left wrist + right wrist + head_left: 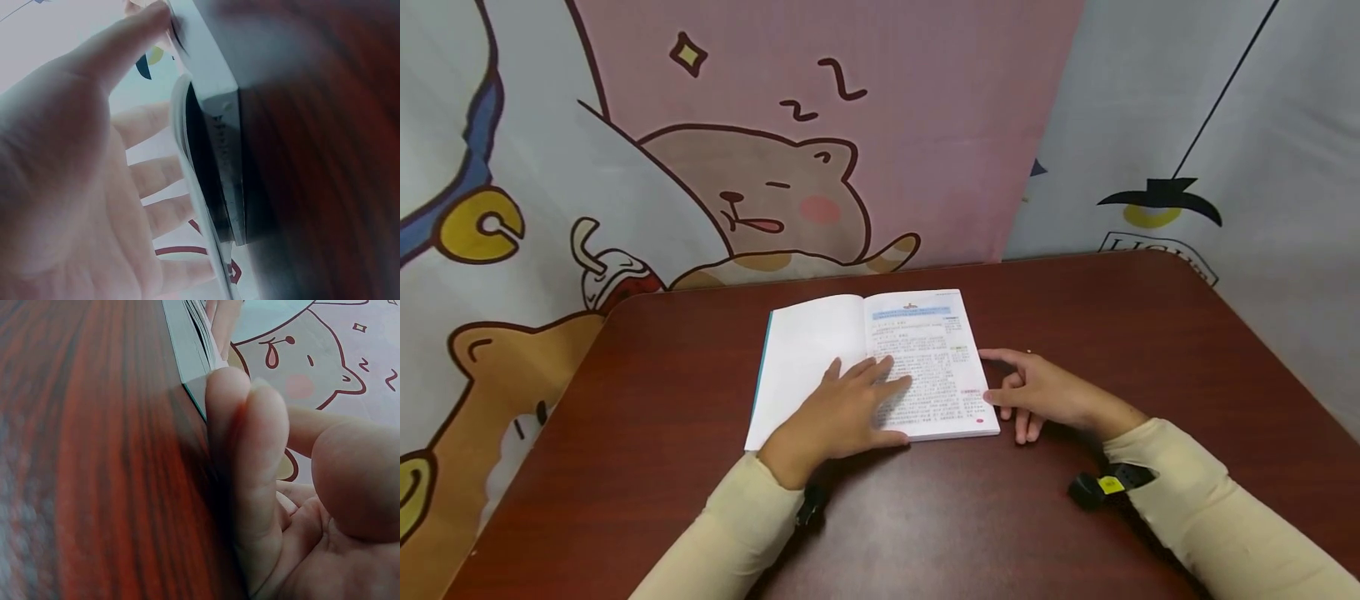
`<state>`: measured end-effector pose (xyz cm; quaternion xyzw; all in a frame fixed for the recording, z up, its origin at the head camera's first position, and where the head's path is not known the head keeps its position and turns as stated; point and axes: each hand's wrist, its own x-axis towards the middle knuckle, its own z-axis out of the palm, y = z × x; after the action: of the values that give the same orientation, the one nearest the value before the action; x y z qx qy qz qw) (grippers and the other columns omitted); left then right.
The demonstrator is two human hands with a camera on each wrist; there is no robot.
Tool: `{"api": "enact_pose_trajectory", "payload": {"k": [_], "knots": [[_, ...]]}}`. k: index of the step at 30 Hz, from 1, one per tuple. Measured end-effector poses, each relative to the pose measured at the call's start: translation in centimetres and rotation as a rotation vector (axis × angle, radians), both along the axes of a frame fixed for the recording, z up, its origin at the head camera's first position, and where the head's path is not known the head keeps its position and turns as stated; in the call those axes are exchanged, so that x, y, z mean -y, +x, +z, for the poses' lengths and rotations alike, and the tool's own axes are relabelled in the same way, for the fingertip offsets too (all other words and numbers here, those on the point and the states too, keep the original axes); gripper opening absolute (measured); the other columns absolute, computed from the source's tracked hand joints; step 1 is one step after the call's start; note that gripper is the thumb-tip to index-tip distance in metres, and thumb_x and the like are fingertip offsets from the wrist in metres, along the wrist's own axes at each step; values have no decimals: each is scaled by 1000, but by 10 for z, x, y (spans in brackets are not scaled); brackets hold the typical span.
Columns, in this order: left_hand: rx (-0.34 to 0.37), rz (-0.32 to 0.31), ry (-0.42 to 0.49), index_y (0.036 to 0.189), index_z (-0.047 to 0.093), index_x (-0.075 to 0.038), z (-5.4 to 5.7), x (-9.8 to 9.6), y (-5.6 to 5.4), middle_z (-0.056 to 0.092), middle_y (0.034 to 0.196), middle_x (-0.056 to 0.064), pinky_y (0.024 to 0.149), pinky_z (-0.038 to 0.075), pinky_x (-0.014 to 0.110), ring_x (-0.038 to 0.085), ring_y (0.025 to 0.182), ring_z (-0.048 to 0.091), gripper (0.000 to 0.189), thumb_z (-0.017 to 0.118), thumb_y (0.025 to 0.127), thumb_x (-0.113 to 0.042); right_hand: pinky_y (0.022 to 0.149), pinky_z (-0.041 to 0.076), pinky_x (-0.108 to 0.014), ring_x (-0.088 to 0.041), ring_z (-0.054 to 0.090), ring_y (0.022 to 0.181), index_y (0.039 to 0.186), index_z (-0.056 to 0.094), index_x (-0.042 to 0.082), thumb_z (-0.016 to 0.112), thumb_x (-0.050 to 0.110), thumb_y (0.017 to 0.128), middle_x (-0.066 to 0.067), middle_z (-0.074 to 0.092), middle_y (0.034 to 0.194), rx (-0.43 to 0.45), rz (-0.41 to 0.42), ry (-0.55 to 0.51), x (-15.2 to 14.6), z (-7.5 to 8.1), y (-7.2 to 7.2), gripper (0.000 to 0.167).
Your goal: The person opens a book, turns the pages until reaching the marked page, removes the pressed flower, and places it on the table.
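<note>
An open book (820, 358) lies on the table, its left page blank and its right page printed with small text and a blue heading band. Spread flat across the lower middle of both pages, my left hand (850, 412) has its thumb by the bottom edge. In the left wrist view the left fingers (153, 178) stretch over the pages beside the spine end. My right hand (1045, 392) sits at the book's right edge, index finger and thumb tip touching the page side, other fingers loosely bent beneath. The right wrist view shows bent fingers (256, 437) close by the book's corner (190, 378).
The reddish-brown wooden table (625, 467) carries the book near its far side. Behind it hangs a cartoon-printed cloth (940, 125) with a sleeping bear. Dark wrist straps (1108, 485) show at both cream sleeves (1180, 467).
</note>
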<state>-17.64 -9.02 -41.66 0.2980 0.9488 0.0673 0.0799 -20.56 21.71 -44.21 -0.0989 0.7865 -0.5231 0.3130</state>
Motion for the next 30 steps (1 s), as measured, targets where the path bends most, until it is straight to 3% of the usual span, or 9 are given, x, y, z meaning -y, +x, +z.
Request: {"api": "enact_pose_trajectory", "payload": {"k": [10, 23, 30], "knots": [[10, -1, -9, 150, 48, -29, 1, 0, 1, 38, 161, 8, 116, 24, 66, 31, 148, 37, 75, 65, 86, -65, 46, 55, -40, -23, 67, 49, 158, 20, 12, 66, 21, 97, -13, 61, 76, 6, -3, 0, -1, -2, 0, 77], [30, -4, -17, 151, 46, -29, 3, 0, 2, 36, 162, 8, 116, 22, 67, 32, 149, 35, 71, 60, 90, -61, 44, 54, -37, -23, 65, 47, 160, 14, 13, 40, 18, 108, -13, 60, 74, 96, -34, -83, -2, 0, 1, 59], [24, -12, -20, 151, 46, -28, 3, 0, 0, 36, 162, 8, 116, 23, 67, 31, 149, 35, 69, 59, 92, -60, 44, 53, -36, -24, 65, 47, 160, 13, 13, 36, 16, 108, -13, 58, 74, 112, -43, -102, -3, 2, 1, 57]]}}
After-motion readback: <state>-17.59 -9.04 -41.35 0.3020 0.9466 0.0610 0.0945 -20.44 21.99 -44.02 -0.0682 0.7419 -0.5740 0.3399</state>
